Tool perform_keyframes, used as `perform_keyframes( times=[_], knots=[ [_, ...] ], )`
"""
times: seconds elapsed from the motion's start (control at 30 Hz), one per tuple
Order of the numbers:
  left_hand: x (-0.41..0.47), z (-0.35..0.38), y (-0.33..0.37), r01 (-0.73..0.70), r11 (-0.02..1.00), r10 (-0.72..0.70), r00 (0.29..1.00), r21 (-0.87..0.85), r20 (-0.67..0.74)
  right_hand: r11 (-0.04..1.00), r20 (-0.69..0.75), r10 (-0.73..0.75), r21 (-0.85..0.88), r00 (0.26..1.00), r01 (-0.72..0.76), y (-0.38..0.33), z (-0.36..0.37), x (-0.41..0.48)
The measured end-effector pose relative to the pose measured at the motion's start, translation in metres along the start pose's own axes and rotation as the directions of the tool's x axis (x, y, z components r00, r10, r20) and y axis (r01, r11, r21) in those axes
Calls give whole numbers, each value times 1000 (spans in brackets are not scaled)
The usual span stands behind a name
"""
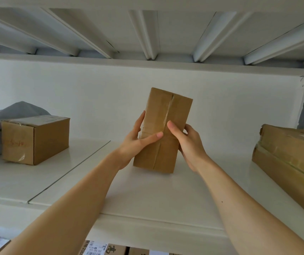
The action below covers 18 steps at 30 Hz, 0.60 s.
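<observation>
A narrow brown cardboard box (173, 111), taped along its middle seam, stands tilted on end over the white shelf (147, 196). My left hand (138, 142) grips its left side, thumb across the front face and fingers behind the left edge. My right hand (188, 142) grips its right side, thumb pressed on the taped seam and fingers wrapped behind. Whether the box's bottom edge touches the shelf I cannot tell.
A closed cardboard box (35, 138) sits at the left, with grey plastic mail bags (3, 115) behind it. A large flat taped carton (291, 162) lies at the right. The upper shelf's ribbed underside (147, 34) hangs overhead. Labelled boxes (103, 249) show on the shelf below.
</observation>
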<state>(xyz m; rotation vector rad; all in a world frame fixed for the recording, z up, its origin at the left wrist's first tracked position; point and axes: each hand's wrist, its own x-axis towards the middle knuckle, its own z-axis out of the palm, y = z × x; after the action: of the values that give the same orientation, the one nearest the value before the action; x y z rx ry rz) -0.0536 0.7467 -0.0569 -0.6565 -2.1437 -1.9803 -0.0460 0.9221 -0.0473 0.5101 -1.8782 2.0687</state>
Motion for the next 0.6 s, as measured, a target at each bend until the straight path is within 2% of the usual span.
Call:
perform_keyframes(
  times=[0.2,0.37,0.6],
  knots=[
    [-3,-1,4,41,999,-41,999,19,1,998,47,-32,-46,998,34,0,0,0],
    [-6,2,10,59,998,-57,996,16,-63,999,18,-26,-41,999,27,1,3,1],
    [-5,2,8,61,998,-61,995,0,-77,994,2,-43,-98,999,43,3,6,0]
  ],
)
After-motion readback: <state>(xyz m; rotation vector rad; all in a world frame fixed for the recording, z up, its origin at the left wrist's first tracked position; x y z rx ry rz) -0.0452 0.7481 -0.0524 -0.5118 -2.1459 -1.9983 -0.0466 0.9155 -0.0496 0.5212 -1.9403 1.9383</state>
